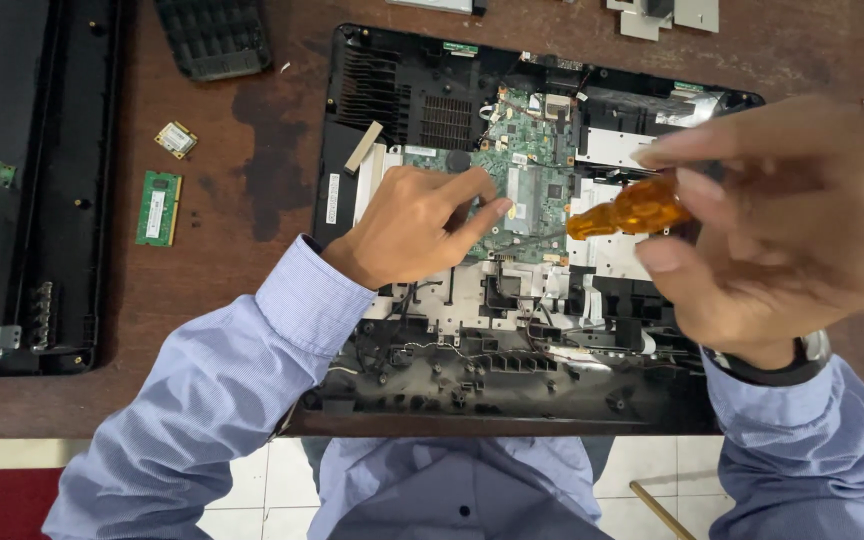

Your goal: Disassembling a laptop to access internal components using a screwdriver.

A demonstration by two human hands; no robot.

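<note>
An opened black laptop base lies on the brown table, its green circuit board exposed. My left hand rests on the board's left part, index finger and thumb stretched toward the board's middle. My right hand grips a screwdriver with an amber handle. Its thin shaft points left and down toward the board, near my left fingertips. A dark watch sits on my right wrist.
A green memory stick and a small card lie on the table left of the laptop. A black casing panel fills the far left. A black keyboard piece lies at the top.
</note>
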